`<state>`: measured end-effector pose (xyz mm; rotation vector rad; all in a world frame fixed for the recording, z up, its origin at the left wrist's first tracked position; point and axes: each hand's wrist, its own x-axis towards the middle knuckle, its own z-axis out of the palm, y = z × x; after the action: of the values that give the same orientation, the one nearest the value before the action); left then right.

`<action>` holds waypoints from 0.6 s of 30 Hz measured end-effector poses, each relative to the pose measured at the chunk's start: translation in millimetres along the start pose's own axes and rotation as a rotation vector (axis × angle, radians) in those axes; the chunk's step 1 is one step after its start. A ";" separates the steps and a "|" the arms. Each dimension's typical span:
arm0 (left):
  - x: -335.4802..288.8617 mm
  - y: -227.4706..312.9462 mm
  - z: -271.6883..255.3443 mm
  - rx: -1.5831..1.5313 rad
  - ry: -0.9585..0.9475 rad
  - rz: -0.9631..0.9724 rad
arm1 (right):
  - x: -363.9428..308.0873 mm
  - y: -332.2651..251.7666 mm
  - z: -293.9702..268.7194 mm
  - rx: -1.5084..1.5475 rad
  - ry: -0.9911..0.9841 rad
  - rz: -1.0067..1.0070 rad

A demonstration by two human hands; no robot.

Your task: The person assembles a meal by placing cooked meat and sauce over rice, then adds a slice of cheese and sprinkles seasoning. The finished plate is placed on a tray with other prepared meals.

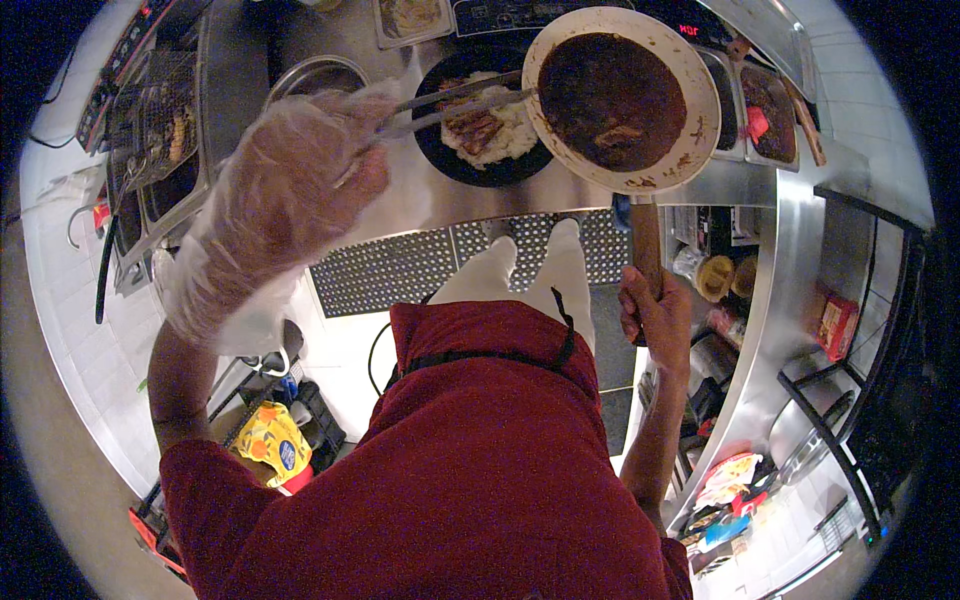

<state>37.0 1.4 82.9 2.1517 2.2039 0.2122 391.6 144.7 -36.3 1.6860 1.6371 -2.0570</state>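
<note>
One left hand (300, 165), in one clear plastic glove (225, 235), its grip closed around one pair of metal tongs (455, 108); the two tips reach the pan's left rim, contact uncertain. One bare right hand (660, 322), grip wrapped around the wooden handle (646, 240) of one pan (706, 120) holding brown sauce (610, 95). The pan overlaps, in view, one black plate (432, 142) of rice (512, 138) and meat (475, 128) on the steel bench (470, 204).

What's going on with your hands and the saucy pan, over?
Gloved left hand gripping tongs. Right hand holding pan by wooden handle, dark sauce inside. From here, tongs partly block black plate of rice.
</note>
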 end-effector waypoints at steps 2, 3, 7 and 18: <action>4.0 14.9 12.1 0.077 0.072 0.074 | 2.5 2.6 -1.0 -0.016 -0.017 -0.021; 6.4 21.3 17.6 0.014 0.048 0.038 | 3.3 3.8 -1.2 -0.025 -0.022 -0.031; 16.8 40.2 29.1 -0.128 -0.087 -0.056 | -1.5 -7.0 8.0 0.000 -0.030 -0.037; 20.7 46.0 38.8 -0.221 -0.229 -0.118 | -1.0 -7.6 11.9 -0.019 -0.045 -0.034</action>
<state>87.2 25.3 52.0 1.8273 2.0629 0.1840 379.3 139.3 -32.0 1.6047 1.6786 -2.0713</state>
